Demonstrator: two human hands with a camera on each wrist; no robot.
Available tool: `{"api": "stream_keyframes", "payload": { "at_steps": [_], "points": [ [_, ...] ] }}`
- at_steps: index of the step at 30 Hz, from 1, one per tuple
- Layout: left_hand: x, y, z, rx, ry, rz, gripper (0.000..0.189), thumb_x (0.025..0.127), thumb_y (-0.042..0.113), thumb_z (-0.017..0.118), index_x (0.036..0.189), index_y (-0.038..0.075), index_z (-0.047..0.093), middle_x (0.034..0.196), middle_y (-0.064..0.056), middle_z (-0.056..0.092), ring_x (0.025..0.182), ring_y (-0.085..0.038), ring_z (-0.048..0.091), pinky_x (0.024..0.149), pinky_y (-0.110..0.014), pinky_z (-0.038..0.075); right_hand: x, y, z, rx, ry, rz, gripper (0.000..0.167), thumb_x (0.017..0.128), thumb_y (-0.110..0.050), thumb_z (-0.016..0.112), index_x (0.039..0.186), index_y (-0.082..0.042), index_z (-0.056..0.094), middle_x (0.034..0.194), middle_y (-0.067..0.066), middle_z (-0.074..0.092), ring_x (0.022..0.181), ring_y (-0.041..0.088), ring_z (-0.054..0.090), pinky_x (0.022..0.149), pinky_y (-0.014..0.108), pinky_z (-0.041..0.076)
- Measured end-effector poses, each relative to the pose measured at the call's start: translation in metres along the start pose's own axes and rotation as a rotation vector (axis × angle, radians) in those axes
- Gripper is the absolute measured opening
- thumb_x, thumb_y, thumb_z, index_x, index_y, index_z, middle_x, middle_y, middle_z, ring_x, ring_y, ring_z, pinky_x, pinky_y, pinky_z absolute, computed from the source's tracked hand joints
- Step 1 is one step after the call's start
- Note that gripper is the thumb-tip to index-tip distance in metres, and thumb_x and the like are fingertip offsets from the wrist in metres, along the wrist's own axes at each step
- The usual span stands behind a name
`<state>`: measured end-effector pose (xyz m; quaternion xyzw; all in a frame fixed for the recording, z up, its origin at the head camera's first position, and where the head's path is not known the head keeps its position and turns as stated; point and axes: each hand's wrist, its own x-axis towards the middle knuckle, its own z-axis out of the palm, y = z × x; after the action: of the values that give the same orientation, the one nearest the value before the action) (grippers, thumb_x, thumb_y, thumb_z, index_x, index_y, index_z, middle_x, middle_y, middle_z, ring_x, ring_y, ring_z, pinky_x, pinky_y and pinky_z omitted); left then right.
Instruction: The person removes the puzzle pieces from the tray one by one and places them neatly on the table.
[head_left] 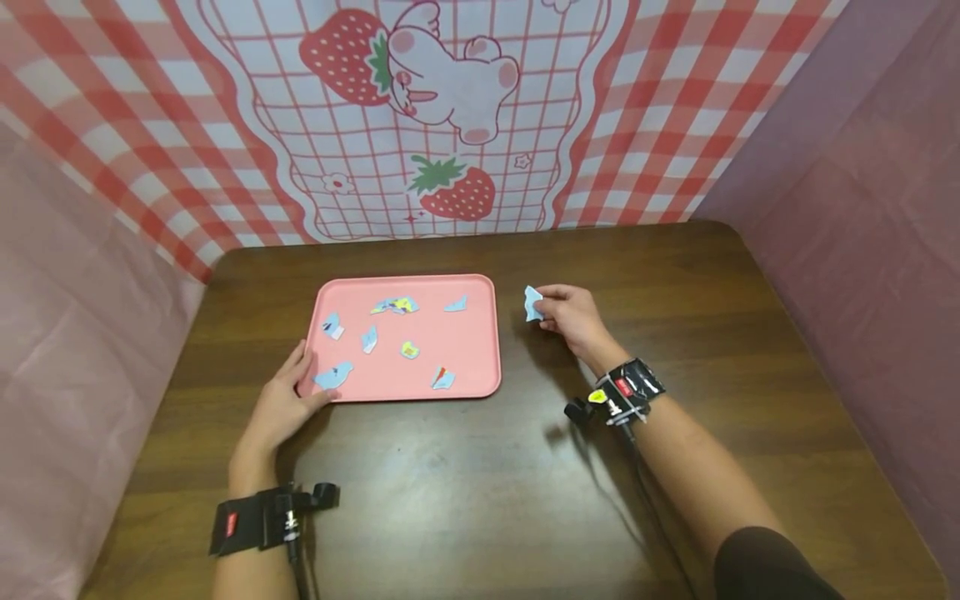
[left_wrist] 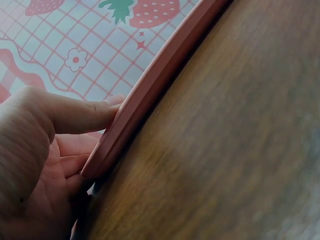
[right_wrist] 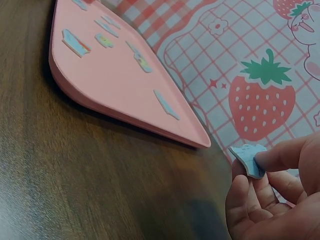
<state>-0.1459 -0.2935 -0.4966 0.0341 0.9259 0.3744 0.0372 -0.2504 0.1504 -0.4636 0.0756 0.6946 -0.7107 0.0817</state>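
My right hand (head_left: 576,321) pinches a light blue puzzle piece (head_left: 532,303) between thumb and fingers, held to the right of the pink tray (head_left: 390,392). In the right wrist view the piece (right_wrist: 248,159) shows a pale cut edge and looks thick, like card or foam. My left hand (head_left: 281,404) grips the tray's near left corner. The left wrist view has the thumb on the tray rim (left_wrist: 150,85) and the other fingers around its side, partly hidden. Near that hand a blue piece (head_left: 333,376) lies in the tray.
Several more irregular pieces are spread over the tray, among them a blue-and-yellow cluster (head_left: 395,306), a small yellow piece (head_left: 409,350) and one with a red mark (head_left: 442,378). The brown wooden table (head_left: 450,500) ends at a strawberry-patterned cloth (head_left: 450,100) behind.
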Motion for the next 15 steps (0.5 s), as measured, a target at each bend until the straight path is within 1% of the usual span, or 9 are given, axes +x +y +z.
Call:
{"api": "stream_keyframes", "payload": {
  "at_steps": [5, 9, 15],
  "points": [
    [-0.001, 0.001, 0.000, 0.005, -0.006, -0.002, 0.089, 0.089, 0.032, 0.078, 0.154, -0.006, 0.031, 0.165, -0.019, 0.018, 0.147, -0.046, 0.023, 0.113, -0.063, 0.026, 0.005, 0.002, -0.003, -0.036, 0.027, 0.018, 0.036, 0.093, 0.004, 0.062, 0.127, 0.016, 0.058, 0.078, 0.001, 0.061, 0.055, 0.006, 0.053, 0.052, 0.017, 0.050],
    [-0.001, 0.000, 0.000, 0.010, -0.006, 0.003, 0.089, 0.089, 0.032, 0.078, 0.153, -0.006, 0.031, 0.165, -0.020, 0.019, 0.147, -0.046, 0.025, 0.113, -0.063, 0.026, 0.008, 0.003, -0.006, -0.072, 0.047, 0.028, 0.034, 0.093, 0.002, 0.065, 0.124, 0.015, 0.061, 0.076, 0.000, 0.061, 0.053, 0.007, 0.053, 0.049, 0.017, 0.048],
    [-0.001, 0.000, 0.001, -0.002, -0.003, 0.008, 0.089, 0.088, 0.030, 0.078, 0.153, -0.007, 0.031, 0.165, -0.020, 0.019, 0.147, -0.046, 0.024, 0.113, -0.062, 0.026, 0.013, 0.003, -0.007, -0.151, 0.055, 0.030, 0.032, 0.093, -0.003, 0.069, 0.119, 0.014, 0.064, 0.076, 0.001, 0.064, 0.058, 0.007, 0.059, 0.048, 0.017, 0.046]
  ]
}}
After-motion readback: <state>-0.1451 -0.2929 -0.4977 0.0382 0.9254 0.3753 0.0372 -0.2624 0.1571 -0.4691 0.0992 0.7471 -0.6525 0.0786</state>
